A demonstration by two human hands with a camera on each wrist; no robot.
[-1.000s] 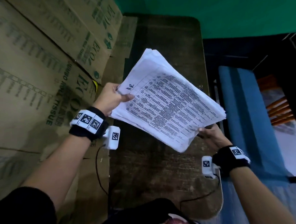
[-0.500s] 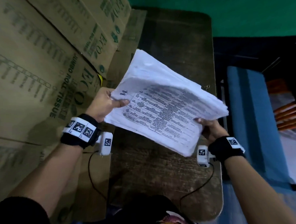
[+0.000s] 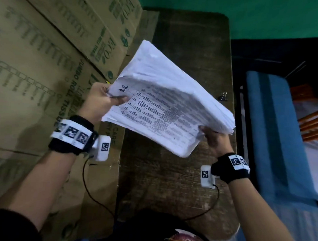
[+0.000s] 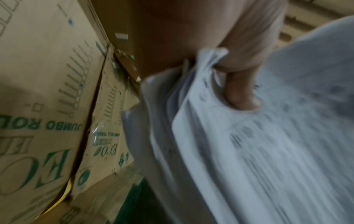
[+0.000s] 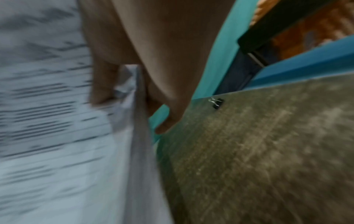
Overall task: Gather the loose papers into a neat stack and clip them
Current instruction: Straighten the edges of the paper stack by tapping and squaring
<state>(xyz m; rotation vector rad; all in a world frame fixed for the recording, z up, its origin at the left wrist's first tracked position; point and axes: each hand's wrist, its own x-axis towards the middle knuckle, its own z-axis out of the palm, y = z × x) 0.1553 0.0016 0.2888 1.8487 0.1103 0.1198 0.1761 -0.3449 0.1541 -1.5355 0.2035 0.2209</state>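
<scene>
Papers (image 3: 164, 102) mid-frame in head view, held tilted above desk (image 3: 174, 183). Left hand (image 3: 100, 102) pinches upper-left corner, thumb on top; right hand (image 3: 216, 141) grips lower-right edge. Clip (image 3: 223, 96) lies on desk near right edge, apart from stack.

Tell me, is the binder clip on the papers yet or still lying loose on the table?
Still loose. The binder clip lies on the table by its right edge, apart from the paper stack held up by the left hand and right hand.

both hands (image 3: 100, 100) hold papers (image 3: 165, 105) aloft
</scene>
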